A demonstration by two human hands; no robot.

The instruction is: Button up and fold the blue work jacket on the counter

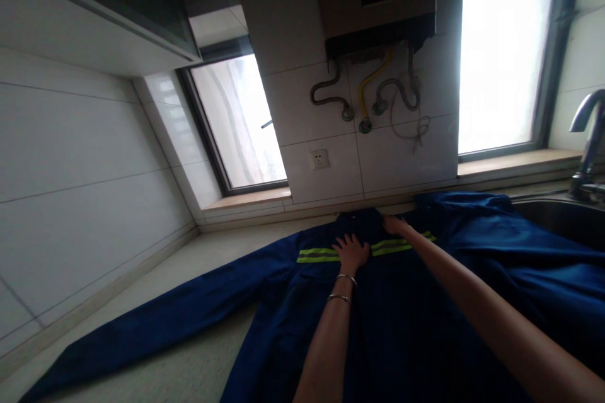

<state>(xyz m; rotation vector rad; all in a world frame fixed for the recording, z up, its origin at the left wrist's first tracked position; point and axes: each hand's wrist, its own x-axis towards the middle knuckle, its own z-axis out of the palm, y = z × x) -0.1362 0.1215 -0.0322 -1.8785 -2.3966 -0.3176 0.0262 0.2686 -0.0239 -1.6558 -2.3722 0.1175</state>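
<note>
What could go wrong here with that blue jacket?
One side of the jacket reaches the sink, so it might slip in or get wet. The bangles behind the left hand could snag it. A pull by the right hand, beside the collar, might crease it.

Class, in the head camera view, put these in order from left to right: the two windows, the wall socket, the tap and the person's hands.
Left window, wall socket, left hand, right hand, right window, tap.
</note>
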